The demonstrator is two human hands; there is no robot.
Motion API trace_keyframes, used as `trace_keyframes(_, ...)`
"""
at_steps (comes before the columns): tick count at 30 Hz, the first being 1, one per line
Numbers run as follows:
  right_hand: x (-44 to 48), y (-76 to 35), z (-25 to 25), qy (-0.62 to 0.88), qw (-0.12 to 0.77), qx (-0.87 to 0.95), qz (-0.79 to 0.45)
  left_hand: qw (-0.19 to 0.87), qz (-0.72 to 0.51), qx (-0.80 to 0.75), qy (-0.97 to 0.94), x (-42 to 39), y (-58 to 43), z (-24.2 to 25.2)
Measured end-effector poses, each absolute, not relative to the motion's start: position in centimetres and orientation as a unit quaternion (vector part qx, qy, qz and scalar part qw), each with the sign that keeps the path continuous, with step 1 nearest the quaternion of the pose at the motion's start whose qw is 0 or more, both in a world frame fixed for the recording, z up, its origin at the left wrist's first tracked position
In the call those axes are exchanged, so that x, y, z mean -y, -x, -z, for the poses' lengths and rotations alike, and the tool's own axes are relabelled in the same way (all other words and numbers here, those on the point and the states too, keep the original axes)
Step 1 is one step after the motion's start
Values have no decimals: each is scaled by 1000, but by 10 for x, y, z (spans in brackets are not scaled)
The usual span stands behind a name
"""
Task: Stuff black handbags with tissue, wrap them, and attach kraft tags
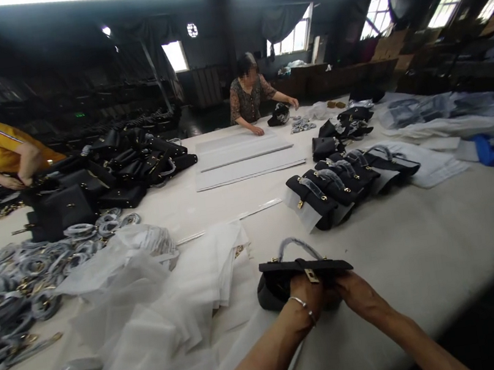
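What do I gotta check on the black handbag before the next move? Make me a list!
1. Left grip reaching under the flap: ok.
2. Right grip at the right end of the black handbag: ok.
3. Flap shut: not ok, it's raised.
4. Wrapped handle standing up: ok.
5. Anything inside: cannot tell, it's dark and covered.
6. White sheets nearby: ok, left of the bag.
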State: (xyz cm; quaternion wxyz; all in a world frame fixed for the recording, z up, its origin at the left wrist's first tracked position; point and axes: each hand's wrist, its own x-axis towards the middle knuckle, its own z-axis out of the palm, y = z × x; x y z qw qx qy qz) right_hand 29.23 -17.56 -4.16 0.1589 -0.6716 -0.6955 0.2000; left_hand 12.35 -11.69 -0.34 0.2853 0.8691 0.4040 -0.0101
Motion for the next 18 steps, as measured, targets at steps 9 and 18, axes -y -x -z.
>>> trace_keyframes(9,177,-287,54,688,209,670,-182,300,-108,-347,-882,113,-127,14)
trace_keyframes(18,179,-288,48,689,178,686,-153,230,2,-414,-881,114,-111,-17)
